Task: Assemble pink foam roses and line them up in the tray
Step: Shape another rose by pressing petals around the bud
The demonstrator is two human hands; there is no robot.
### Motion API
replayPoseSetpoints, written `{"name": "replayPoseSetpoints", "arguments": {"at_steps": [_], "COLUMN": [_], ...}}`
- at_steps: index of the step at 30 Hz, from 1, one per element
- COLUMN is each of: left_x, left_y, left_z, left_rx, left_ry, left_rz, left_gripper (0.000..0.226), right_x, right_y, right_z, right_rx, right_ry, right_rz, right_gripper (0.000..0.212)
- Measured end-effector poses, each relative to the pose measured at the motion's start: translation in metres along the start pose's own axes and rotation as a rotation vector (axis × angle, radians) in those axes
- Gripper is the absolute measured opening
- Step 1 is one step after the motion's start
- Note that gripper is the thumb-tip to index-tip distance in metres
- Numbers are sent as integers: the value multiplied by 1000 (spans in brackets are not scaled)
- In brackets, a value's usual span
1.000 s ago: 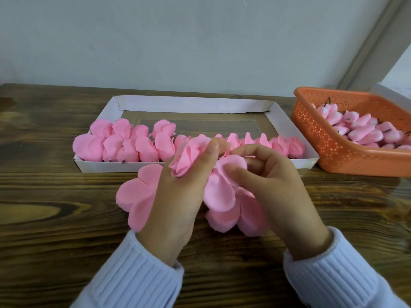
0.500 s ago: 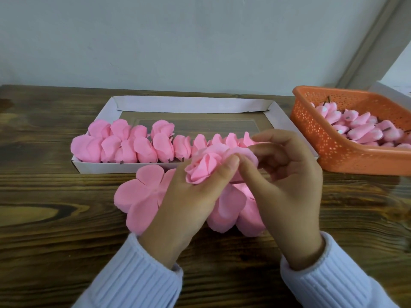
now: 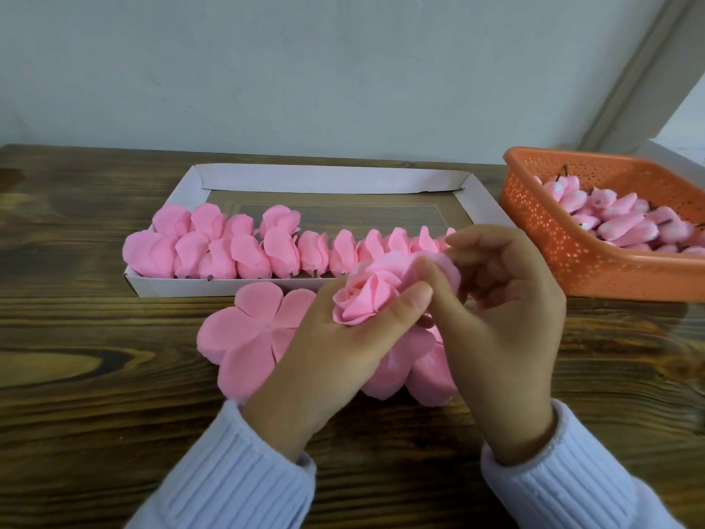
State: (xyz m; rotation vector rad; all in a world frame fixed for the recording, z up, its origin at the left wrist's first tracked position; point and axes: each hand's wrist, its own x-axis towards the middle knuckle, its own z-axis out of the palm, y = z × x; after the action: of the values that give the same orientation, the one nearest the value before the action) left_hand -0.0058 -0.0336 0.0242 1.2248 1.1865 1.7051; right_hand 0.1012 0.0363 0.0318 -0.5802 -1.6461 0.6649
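My left hand (image 3: 335,349) holds a pink foam rose (image 3: 366,295) in front of the tray, thumb curled over its side. From the right, my right hand (image 3: 499,322) pinches the rose's outer petals with thumb and fingers. Flat pink petal pieces (image 3: 251,330) lie on the table under both hands, partly hidden. A white cardboard tray (image 3: 316,178) holds a row of finished pink roses (image 3: 244,253) along its near wall; the right end of that row is hidden behind my right hand.
An orange perforated basket (image 3: 549,238) with several pink rose buds (image 3: 625,219) stands at the right. The wooden table (image 3: 84,376) meets a pale wall at the back. A white box corner (image 3: 675,154) shows behind the basket.
Both hands have lifted the rose up and to the right, off the flat petals. The right hand has shifted from a loose petal below to the rose's outer petals.
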Motion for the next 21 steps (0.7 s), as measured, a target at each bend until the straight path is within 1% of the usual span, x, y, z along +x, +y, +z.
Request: {"name": "replayPoseSetpoints", "arguments": {"at_steps": [3,5,9,11,14,17,21], "left_x": [0,0,0,0,-1,-1,2], "left_y": [-1,0,1,0,-3,-3,-2], "left_z": [-1,-1,0,0,-1,-2,-1], "left_rx": [4,1,38,24,-12,-57,-203], "left_ry": [-18,-29,-62,-28,67,169,210], "left_rz": [10,19,59,54,-11,-101,-84], "left_gripper": [15,14,17,19,19,34,48], "right_x": [-1,-1,-2,-2,-2,-1,-5], "right_y": [0,0,-1,-2,-3,-5,-4], "right_z": [0,1,2,2,2,4,8], "right_rx": [-3,9,130,182,266,316,427], "right_ry": [8,-7,-72,-98,-127,-192,-352], "right_rz": [-41,-67,-64,-60,-50,30,200], "right_gripper": [24,26,32,31,20,20,27]}}
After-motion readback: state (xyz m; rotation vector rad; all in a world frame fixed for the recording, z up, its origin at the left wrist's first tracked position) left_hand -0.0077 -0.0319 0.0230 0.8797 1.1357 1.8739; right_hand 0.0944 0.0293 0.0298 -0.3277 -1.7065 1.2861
